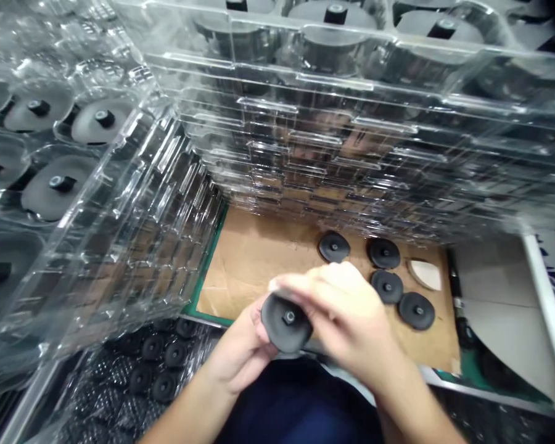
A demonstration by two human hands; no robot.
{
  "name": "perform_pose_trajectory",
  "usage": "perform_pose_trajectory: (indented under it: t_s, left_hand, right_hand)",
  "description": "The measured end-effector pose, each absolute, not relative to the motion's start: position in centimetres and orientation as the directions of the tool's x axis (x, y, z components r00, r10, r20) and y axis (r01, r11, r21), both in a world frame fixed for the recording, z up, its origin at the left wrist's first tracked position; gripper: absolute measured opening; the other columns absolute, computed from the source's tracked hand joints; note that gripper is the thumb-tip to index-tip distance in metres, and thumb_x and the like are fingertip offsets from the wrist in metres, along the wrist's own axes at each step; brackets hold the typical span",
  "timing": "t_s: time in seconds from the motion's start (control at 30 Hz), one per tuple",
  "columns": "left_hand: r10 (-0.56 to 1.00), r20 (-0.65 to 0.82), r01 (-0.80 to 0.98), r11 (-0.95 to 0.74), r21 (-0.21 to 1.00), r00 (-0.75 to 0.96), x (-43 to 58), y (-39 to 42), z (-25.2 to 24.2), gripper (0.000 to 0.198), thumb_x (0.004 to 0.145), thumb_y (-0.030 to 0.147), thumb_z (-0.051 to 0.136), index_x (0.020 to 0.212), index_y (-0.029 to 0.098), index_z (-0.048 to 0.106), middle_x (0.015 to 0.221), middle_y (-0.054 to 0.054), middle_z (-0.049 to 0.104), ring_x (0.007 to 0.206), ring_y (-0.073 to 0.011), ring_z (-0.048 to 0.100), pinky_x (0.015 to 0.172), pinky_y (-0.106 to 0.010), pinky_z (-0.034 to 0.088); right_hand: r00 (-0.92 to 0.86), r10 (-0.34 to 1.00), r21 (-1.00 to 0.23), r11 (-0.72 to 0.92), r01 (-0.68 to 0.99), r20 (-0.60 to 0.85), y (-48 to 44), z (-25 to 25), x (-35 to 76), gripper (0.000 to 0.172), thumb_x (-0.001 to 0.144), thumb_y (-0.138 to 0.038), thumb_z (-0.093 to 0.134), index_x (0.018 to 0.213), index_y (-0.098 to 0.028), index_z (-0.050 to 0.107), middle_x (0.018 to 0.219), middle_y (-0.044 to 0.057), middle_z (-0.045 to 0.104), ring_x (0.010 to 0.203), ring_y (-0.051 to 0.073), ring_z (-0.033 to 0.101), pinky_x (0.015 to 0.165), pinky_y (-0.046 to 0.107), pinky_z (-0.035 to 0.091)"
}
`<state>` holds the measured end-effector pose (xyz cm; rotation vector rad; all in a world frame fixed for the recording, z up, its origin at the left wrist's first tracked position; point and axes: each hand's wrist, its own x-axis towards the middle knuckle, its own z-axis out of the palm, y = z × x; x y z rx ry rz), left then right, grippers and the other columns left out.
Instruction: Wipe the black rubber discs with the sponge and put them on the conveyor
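My left hand [238,354] is closed around the side of a dark grey rounded disc [284,333] with a short hollow stud at its middle. The disc's stud side faces up toward me. My right hand [351,314] reaches over the disc's upper right edge, its fingers bent and pressed together. A small white bit [273,285] shows at those fingertips; what it is stays unclear. Beyond the right hand, several similar discs [387,286] lie stud up on a brown cardboard sheet [254,246]. A cream wedge-shaped piece [425,274] rests beside them.
A tall stack of clear plastic trays [305,129] walls off the far side. Another tray stack [134,203] stands at left, with discs in its top pockets. A lower tray of discs [152,370] sits at bottom left. A white-edged panel [543,308] borders the right.
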<state>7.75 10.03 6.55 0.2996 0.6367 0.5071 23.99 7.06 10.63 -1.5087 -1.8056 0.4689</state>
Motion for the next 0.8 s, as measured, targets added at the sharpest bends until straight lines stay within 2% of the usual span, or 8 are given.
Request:
perform_pose_trajectory:
  t_s: [0.1,0.2,0.3,0.4,0.5,0.67,0.8]
  left_hand:
    - [0.526,-0.475,-0.374,0.845,0.381,0.706,7.0,9.7,6.1,0.059,0.054,0.039,0.084,0.109,0.024,0.068,0.107,-0.005,0.072,0.095,-0.0212,0.068,0.085,-0.027,0.051]
    - [0.535,-0.432,-0.404,0.840,0.361,0.726,6.6,9.3,6.1,0.057,0.056,0.036,0.083,0.110,0.025,0.067,0.109,-0.004,0.072,0.097,-0.0230,0.068,0.085,-0.029,0.053]
    - [0.521,-0.411,-0.414,0.850,0.325,0.748,6.8,9.0,6.6,0.052,0.058,0.035,0.082,0.107,0.023,0.069,0.103,-0.004,0.073,0.096,-0.0230,0.069,0.083,-0.030,0.055]
    - [0.482,-0.403,-0.404,0.875,0.267,0.778,6.9,8.6,7.0,0.050,0.061,0.038,0.080,0.106,0.022,0.069,0.103,-0.003,0.073,0.095,-0.0237,0.069,0.082,-0.031,0.057]
    - [0.468,-0.365,-0.411,0.883,0.226,0.805,6.8,8.1,7.0,0.049,0.064,0.043,0.077,0.107,0.019,0.069,0.104,-0.003,0.073,0.096,-0.0238,0.069,0.083,-0.031,0.057]
    - [0.449,-0.270,-0.401,0.890,0.216,0.852,6.6,7.2,7.0,0.048,0.069,0.046,0.072,0.105,0.014,0.069,0.105,-0.005,0.074,0.097,-0.0217,0.069,0.085,-0.029,0.056]
    - [0.458,-0.219,-0.407,0.881,0.243,0.861,6.5,6.6,7.2,0.051,0.072,0.053,0.065,0.110,0.019,0.067,0.107,-0.004,0.073,0.099,-0.0223,0.068,0.085,-0.029,0.056]
  right_hand:
    - [0.139,0.987,-0.817,-0.013,0.577,0.083,6.6,7.0,24.9,0.021,0.092,-0.020,0.050,0.102,-0.020,0.068,0.091,0.003,0.070,0.082,0.016,0.061,0.076,0.029,0.045]
    - [0.144,0.989,-0.887,-0.092,0.452,-0.030,5.3,2.8,24.6,0.021,0.090,-0.023,0.051,0.097,-0.022,0.070,0.091,0.003,0.070,0.082,0.016,0.064,0.076,0.028,0.050]
    - [0.198,0.979,-0.882,-0.129,0.453,-0.042,4.1,0.4,23.7,0.024,0.088,-0.025,0.051,0.100,-0.021,0.071,0.099,0.008,0.066,0.089,0.019,0.064,0.077,0.032,0.052]
    - [0.304,0.952,-0.884,-0.170,0.435,-0.034,3.4,0.7,23.6,0.028,0.090,-0.028,0.047,0.107,-0.019,0.067,0.112,0.012,0.060,0.098,0.022,0.061,0.074,0.033,0.053]
    - [0.330,0.943,-0.899,-0.174,0.403,-0.035,2.8,2.4,24.2,0.026,0.091,-0.029,0.046,0.102,-0.020,0.067,0.103,0.010,0.065,0.094,0.020,0.063,0.074,0.031,0.052]
    - [0.256,0.963,-0.920,-0.170,0.352,-0.080,1.1,3.5,23.9,0.023,0.089,-0.028,0.048,0.094,-0.021,0.070,0.090,0.006,0.071,0.085,0.019,0.066,0.073,0.029,0.053]
    - [0.210,0.968,-0.926,-0.198,0.320,-0.134,-0.4,2.5,22.7,0.023,0.087,-0.028,0.050,0.092,-0.021,0.072,0.085,0.005,0.072,0.080,0.020,0.068,0.069,0.030,0.054]
